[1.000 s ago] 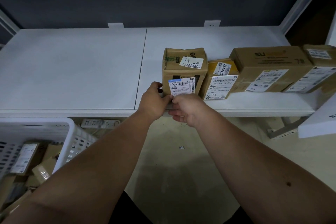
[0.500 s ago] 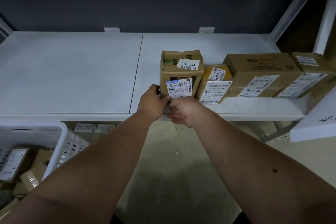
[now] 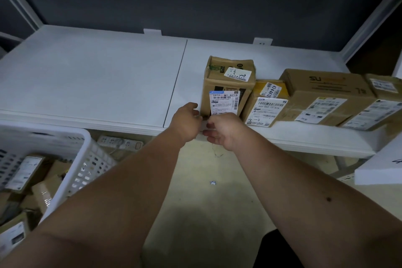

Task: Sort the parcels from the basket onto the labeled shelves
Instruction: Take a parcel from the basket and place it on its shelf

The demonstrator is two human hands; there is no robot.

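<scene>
A tall upright cardboard parcel (image 3: 228, 85) with a white label marked "4-" stands on the white shelf (image 3: 93, 85), near its front edge. My left hand (image 3: 186, 122) sits at the parcel's lower left corner, thumb apart from the box and fingers loosely curled. Beside it, my right hand (image 3: 221, 130) is low in front of the parcel's base, its curled fingers over the shelf edge and hiding the label's bottom. Neither hand wraps the box. The white basket (image 3: 71, 159) at the lower left holds several more parcels.
To the right of the tall parcel stand a yellow-topped parcel (image 3: 266, 102) marked "4-3", a wide brown box (image 3: 324, 98) and another box (image 3: 385, 102). A power strip (image 3: 119, 142) lies under the shelf. A white board (image 3: 382, 167) juts in at the right.
Both hands have slipped back a little from the tall parcel's front, so more of its label shows. The parcel stays upright on the shelf.
</scene>
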